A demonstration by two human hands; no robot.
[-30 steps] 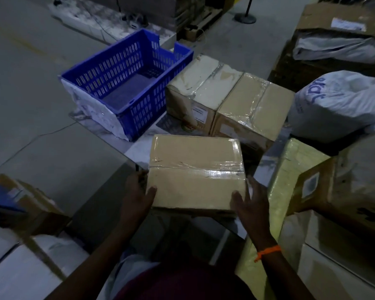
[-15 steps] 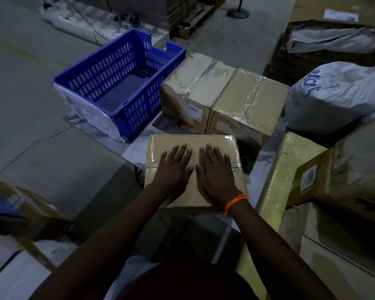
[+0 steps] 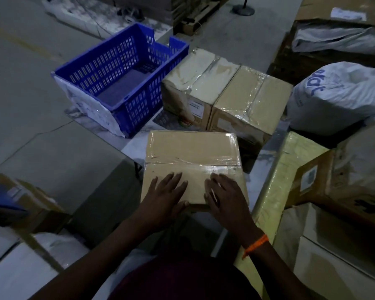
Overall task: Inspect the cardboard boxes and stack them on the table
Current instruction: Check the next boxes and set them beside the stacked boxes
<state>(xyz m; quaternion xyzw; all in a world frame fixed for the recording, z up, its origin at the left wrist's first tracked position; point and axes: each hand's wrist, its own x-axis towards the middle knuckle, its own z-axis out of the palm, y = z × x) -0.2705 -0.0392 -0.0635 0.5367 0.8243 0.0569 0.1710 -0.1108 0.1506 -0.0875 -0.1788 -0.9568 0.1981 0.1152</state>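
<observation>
Both hands have slid back from the middle of the lid, where they lay side by side half a second ago, toward its near edge and a little apart. The left hand (image 3: pixel 165 195) lies flat on top of the brown cardboard box sealed with clear tape (image 3: pixel 191 148), fingers straight and spread, thumb at the near edge. The right hand (image 3: pixel 224 197) rests on the same top nearer the right corner, its fingers slightly bent with the tips on the cardboard, gripping nothing. A thin orange wristband (image 3: pixel 256 245) circles that wrist. The box sits on the near part of the white marbled table (image 3: pixel 134 148), and a glossy strip of tape (image 3: pixel 193 162) runs across its top from side to side.

Behind it on the table stand two larger taped cardboard boxes, touching each other: the paler box on the left (image 3: pixel 195 70) and the browner box on the right (image 3: pixel 253 94). The paler one bears a white printed label (image 3: pixel 196 108) on its near face, with print too small to read. A red and green mark low on that face is too dim to make out. A blue slotted plastic crate (image 3: pixel 121 83) stands just beside the paler box, at the table's corner.

To the right, a white woven sack (image 3: pixel 333 98) carries large blue letters, turned sideways and partly hidden, which cannot be read with certainty. A brown carton (image 3: pixel 344 180) at the right edge has a small white sticker (image 3: pixel 309 177) whose print is illegible.
</observation>
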